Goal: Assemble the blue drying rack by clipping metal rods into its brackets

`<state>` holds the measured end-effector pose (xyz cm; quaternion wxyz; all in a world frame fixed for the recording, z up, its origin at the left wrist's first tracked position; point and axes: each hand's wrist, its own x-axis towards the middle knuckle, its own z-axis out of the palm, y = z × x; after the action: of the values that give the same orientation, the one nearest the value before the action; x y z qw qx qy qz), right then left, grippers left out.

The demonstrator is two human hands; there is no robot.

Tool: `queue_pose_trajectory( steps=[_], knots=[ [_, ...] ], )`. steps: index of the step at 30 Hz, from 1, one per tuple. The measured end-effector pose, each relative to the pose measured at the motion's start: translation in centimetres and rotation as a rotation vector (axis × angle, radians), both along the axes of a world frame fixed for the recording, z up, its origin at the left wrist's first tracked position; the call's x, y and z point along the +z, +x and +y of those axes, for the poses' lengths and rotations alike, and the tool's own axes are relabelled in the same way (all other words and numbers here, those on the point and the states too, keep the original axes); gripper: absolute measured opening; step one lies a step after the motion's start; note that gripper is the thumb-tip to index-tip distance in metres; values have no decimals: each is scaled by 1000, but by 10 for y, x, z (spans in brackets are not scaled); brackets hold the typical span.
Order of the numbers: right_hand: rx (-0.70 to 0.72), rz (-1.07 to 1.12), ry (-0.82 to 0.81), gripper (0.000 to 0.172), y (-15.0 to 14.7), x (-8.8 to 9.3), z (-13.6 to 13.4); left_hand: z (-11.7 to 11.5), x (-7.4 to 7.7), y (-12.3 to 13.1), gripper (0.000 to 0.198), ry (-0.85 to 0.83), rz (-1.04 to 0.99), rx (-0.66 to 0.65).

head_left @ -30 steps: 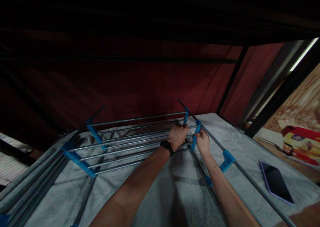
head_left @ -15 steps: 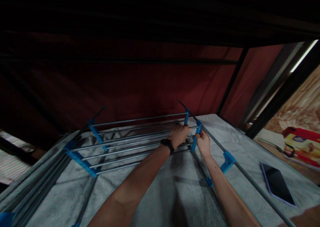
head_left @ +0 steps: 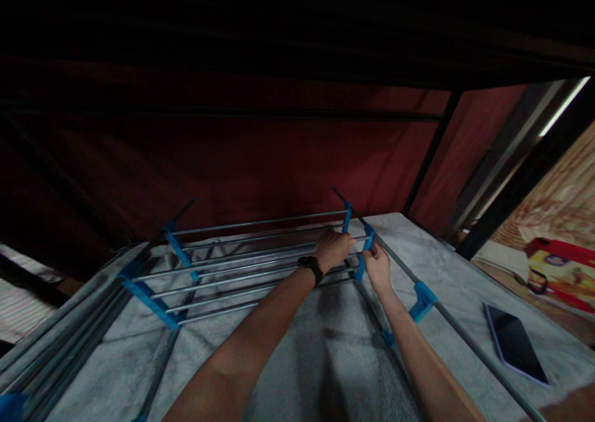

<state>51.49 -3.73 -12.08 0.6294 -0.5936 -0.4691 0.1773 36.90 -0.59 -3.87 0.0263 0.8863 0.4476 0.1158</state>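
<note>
A rack of grey metal tubes joined by blue plastic brackets lies on a grey blanket. My left hand, with a black watch on its wrist, is closed around a cross tube close to its right end. Just right of it, my right hand pinches the blue bracket where the cross tubes meet the long side tube. Part of that bracket is hidden by my fingers. Another blue bracket sits lower on the same side tube. At the left, the cross tubes run into a blue bracket.
Several loose tubes lie along the left side. A phone rests on the blanket at right, near a red and yellow box. Dark metal frame posts and a red cloth stand behind.
Almost nothing differs. Both hands stay at the right bracket, with only a very slight shift of the right fingers.
</note>
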Motion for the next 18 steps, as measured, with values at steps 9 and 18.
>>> queue_pose_trajectory(
  steps=[9, 18],
  knots=[
    [13, 20, 14, 19, 2, -5, 2, 8, 4, 0, 47, -92, -4, -16],
    [-34, -23, 15, 18, -1, -5, 0, 16, 8, 3, 48, -214, -14, 2]
  ],
)
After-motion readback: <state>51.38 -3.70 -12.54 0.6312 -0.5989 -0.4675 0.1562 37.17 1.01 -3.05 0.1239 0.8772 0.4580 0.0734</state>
